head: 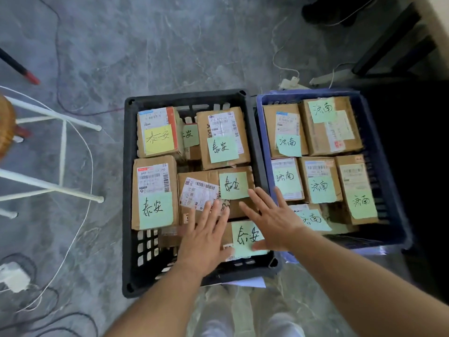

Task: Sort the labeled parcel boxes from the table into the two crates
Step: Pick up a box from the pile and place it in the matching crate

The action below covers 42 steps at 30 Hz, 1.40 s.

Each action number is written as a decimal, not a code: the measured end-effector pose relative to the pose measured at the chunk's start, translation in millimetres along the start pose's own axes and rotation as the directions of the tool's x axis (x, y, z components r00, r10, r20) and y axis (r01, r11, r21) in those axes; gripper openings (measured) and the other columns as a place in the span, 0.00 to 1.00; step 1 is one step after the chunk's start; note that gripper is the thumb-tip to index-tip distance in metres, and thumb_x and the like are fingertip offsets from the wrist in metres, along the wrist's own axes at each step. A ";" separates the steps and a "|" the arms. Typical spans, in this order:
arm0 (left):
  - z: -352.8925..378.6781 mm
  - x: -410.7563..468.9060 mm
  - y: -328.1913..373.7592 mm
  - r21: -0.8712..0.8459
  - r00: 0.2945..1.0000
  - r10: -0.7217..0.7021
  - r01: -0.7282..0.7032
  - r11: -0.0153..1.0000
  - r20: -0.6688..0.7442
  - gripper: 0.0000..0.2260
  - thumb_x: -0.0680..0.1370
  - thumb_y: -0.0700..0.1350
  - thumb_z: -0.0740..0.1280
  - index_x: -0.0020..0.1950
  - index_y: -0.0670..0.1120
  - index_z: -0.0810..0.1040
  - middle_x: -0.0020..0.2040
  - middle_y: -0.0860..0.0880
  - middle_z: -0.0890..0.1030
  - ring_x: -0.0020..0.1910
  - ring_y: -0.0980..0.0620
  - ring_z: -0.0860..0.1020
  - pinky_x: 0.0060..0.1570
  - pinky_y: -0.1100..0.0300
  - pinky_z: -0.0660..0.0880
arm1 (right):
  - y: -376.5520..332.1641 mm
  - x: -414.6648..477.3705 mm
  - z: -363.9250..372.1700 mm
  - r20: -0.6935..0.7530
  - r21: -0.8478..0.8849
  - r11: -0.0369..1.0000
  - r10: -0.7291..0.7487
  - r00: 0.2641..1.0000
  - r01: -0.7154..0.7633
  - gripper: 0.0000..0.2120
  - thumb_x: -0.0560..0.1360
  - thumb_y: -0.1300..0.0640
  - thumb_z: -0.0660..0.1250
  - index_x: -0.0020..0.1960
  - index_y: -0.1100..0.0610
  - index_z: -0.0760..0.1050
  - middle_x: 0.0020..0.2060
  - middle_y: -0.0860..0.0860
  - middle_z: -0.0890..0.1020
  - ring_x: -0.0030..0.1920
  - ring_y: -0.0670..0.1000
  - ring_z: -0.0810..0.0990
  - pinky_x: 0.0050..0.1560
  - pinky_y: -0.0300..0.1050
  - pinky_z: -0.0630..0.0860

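Note:
A black crate (128, 190) on the floor holds several cardboard parcel boxes with green or yellow handwritten notes. To its right a blue crate (398, 190) holds several more boxes with green notes. My left hand (206, 234) lies flat, fingers straight, over the near box (245, 235) in the black crate, its fingertips reaching the middle box (209, 176). My right hand (272, 220) is spread flat over the same near box, at the rim between the two crates. Neither hand grips anything.
White and dark cables trail over the grey marble floor at left and behind the crates. A white-legged stool (60, 152) stands at left. A power adapter (14, 276) lies near left. Dark furniture (401, 45) stands at the back right.

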<state>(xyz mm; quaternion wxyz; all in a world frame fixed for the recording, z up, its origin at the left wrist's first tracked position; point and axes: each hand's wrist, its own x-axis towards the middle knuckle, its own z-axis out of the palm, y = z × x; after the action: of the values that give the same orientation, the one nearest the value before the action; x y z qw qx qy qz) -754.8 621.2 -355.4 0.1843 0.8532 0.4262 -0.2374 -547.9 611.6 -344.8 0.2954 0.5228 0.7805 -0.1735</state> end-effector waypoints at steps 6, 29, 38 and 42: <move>7.0 -10.7 6.3 0.009 0.991 -0.104 0.104 0.995 0.086 0.44 0.77 0.68 0.52 0.68 0.49 0.20 0.71 0.42 0.24 0.68 0.43 0.23 0.70 0.40 0.30 | -15.2 -0.7 9.4 0.008 0.051 0.998 0.030 1.000 -0.030 0.52 0.70 0.27 0.57 0.74 0.49 0.27 0.69 0.54 0.27 0.73 0.58 0.29 0.70 0.67 0.33; -54.5 87.4 188.0 -0.071 0.993 -0.091 0.086 0.994 -0.076 0.45 0.76 0.68 0.55 0.67 0.54 0.20 0.71 0.44 0.24 0.70 0.45 0.24 0.68 0.46 0.28 | 196.3 -94.4 71.4 -0.009 0.205 0.919 0.345 0.939 -0.336 0.45 0.75 0.33 0.55 0.68 0.43 0.21 0.75 0.58 0.34 0.75 0.63 0.35 0.72 0.66 0.44; -7.6 132.6 227.6 -0.125 0.979 -0.194 0.201 0.972 0.059 0.42 0.78 0.66 0.56 0.68 0.56 0.22 0.75 0.42 0.28 0.75 0.42 0.31 0.72 0.46 0.35 | 227.8 -66.3 132.6 0.062 0.334 0.885 0.322 0.945 -0.324 0.35 0.80 0.41 0.52 0.72 0.38 0.27 0.74 0.58 0.31 0.74 0.64 0.33 0.71 0.67 0.49; 3.1 144.8 224.6 -0.112 0.977 -0.186 0.198 0.974 0.106 0.48 0.76 0.64 0.63 0.67 0.56 0.21 0.74 0.42 0.27 0.75 0.42 0.31 0.74 0.46 0.41 | 224.2 -55.3 152.9 0.044 0.274 0.911 0.307 0.951 -0.306 0.32 0.81 0.41 0.50 0.73 0.38 0.30 0.73 0.60 0.30 0.72 0.68 0.31 0.70 0.69 0.48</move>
<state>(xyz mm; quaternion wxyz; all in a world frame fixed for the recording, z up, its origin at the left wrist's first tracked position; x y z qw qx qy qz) -496.7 584.4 -414.2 0.2322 0.7830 0.5111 -0.2677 -283.7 571.6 -417.8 0.2425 0.6750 0.6568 -0.2327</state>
